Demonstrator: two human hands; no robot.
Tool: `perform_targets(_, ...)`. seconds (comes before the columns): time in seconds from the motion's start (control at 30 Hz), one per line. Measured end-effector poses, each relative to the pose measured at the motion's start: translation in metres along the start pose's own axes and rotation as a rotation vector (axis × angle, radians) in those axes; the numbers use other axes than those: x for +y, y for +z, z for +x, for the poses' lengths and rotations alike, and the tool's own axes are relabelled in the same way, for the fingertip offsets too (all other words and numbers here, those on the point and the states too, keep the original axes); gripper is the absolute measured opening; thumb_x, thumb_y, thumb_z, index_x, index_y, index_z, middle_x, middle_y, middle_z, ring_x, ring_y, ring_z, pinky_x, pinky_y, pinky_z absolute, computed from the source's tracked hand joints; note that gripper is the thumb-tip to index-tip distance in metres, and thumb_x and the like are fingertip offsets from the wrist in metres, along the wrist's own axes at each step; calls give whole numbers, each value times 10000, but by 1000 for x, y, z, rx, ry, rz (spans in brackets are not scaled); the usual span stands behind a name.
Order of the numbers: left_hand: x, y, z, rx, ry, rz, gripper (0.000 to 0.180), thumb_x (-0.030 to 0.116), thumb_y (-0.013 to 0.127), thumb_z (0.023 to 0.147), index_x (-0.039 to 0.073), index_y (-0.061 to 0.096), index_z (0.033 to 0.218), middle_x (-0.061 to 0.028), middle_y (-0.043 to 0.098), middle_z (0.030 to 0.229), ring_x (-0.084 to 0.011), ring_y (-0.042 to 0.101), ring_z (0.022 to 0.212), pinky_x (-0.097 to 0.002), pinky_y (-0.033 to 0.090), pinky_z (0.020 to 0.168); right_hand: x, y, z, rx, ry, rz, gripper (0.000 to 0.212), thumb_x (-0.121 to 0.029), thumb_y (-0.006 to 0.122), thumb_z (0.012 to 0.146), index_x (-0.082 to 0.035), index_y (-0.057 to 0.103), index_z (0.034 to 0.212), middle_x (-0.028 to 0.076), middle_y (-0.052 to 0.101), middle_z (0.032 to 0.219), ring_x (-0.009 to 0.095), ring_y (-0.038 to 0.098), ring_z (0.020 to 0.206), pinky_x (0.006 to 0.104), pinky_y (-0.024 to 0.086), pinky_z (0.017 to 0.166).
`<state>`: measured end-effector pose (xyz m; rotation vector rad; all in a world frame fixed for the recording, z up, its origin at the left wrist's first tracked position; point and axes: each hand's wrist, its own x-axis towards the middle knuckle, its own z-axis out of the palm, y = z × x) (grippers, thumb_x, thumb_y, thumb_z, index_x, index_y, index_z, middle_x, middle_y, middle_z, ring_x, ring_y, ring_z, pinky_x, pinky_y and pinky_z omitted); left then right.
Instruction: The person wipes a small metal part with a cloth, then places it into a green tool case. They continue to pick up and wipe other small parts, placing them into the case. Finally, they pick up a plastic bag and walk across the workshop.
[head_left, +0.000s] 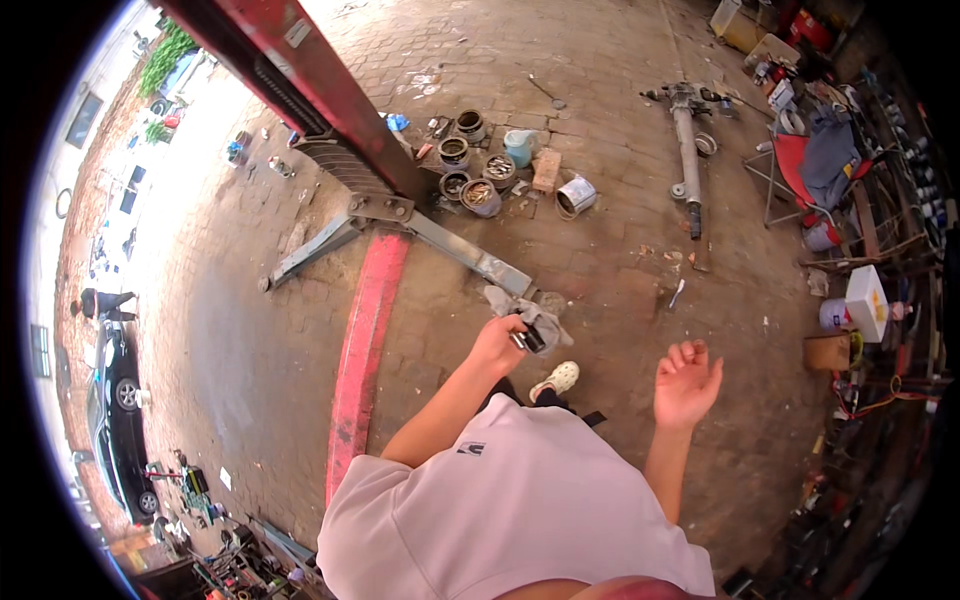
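Note:
My left hand (pixel 497 347) is closed around a grey rag (pixel 551 330) and a small dark piece with a shiny metal edge (pixel 527 341). What that piece is, I cannot make out. Both are held in front of my body, close to the end of a grey lift arm (pixel 480 262). My right hand (pixel 688 385) is raised off to the right, palm up, its fingers loosely bent and apart, with nothing in it. Below the rag, one pale clog (pixel 556 378) shows on the brick floor (pixel 620 330).
A red lift post (pixel 345 110) rises ahead, and a red beam (pixel 366 350) runs along the floor from its base. Several cans (pixel 480 197) and a brick (pixel 546 170) stand beside it. Farther right lies a long steering rack-like part (pixel 688 150), near a red chair (pixel 790 172). Cluttered shelves line the right.

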<state>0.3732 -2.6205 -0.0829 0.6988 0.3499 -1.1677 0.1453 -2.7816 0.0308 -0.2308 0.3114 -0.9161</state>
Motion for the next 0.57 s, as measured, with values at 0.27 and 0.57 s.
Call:
perform_targets(0.27,0,125,71,-36,-159,65,271,-28,425,739,-43,507,997,-146,576,1011,-278,564,974,-404,446,896,-99,-38,106,96,-136,109,254,-272,464,912,-26,526,924,44,462,795,137,391,696,251,356,605)
perform_targets(0.57,43,213,262,-38,17,78,290,-43,504,723,-6,498,1011,-119,580,1013,-278,564,995,-453,445,909,-113,-60,264,313,131,77,218,-262,523,881,-45,551,898,43,503,794,128,436,691,241,380,601)
